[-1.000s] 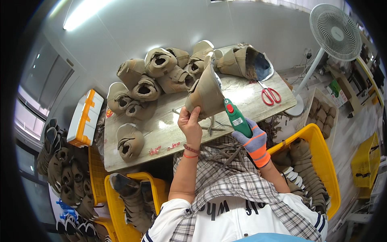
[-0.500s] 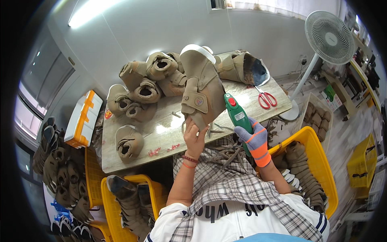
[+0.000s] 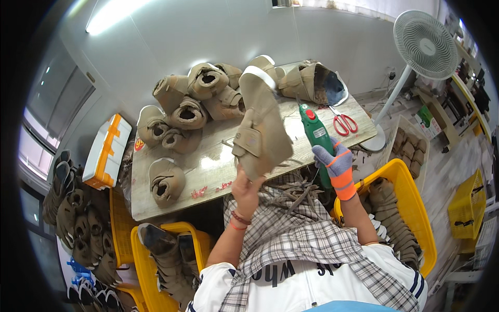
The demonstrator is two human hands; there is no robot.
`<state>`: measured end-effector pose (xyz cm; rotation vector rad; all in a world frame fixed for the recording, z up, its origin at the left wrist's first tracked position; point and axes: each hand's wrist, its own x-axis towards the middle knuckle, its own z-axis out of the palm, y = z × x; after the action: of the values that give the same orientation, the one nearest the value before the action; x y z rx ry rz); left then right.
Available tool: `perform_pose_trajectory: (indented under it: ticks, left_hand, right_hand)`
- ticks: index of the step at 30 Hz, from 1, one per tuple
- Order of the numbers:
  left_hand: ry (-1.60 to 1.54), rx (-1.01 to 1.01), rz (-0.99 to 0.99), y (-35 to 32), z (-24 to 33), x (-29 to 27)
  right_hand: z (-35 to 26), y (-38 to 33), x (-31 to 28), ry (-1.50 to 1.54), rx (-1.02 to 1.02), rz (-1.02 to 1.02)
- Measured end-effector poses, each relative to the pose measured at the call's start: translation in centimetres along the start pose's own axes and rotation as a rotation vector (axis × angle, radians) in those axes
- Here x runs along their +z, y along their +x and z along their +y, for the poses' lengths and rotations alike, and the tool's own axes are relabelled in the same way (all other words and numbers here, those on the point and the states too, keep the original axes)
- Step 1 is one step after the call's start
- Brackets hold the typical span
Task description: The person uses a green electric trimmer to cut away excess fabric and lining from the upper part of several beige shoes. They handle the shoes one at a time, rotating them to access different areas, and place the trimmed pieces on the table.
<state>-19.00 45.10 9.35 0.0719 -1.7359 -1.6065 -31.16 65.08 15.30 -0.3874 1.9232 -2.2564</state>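
A tan shoe upper [image 3: 266, 132] with a white edge and a strap is raised over the table's front part, slightly blurred. My bare left hand [image 3: 246, 193] grips its lower end, fingers closed. In a grey and orange glove, my right hand [image 3: 337, 167] is wrapped round a green handheld power tool [image 3: 316, 128]. The tool has a red button, and its thin tip points up, to the right of the upper and apart from it. Strips of tan scrap [image 3: 297, 193] lie on my checked apron [image 3: 275, 229].
More uppers [image 3: 208, 86] are heaped at the table's [image 3: 208, 166] back left; another stands front left. Red-handled scissors [image 3: 344, 124] lie at the right. Yellow baskets [image 3: 416, 208] of uppers flank me. A white and orange case [image 3: 107, 151] sits at left, a fan [image 3: 426, 47] at right.
My left hand has turned the upper and brought it slightly lower. My right hand has moved the green tool up and right, away from the upper.
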Motion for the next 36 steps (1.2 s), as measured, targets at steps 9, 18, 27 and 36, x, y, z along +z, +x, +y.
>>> perform_pose_trajectory:
  ticks: [9, 18, 27, 36]
  left_hand:
    - [-0.957, -0.365, 0.16, 7.5, 5.3, -8.9]
    - [-0.964, -0.425, 0.381, 8.6, 5.5, -13.7]
    - [-1.083, -0.467, 0.364, 8.6, 4.5, -14.0]
    - [-1.114, -0.461, 0.343, 7.8, 4.5, -12.2]
  right_hand:
    - [2.9, -0.7, 0.2, -0.625, -0.445, -0.088]
    - [2.8, -1.8, 1.8, -0.714, -0.672, -0.262]
    - [2.2, -2.2, 2.0, -0.75, -0.778, -0.286]
    - [1.8, -2.4, 2.4, -0.708, -0.747, -0.286]
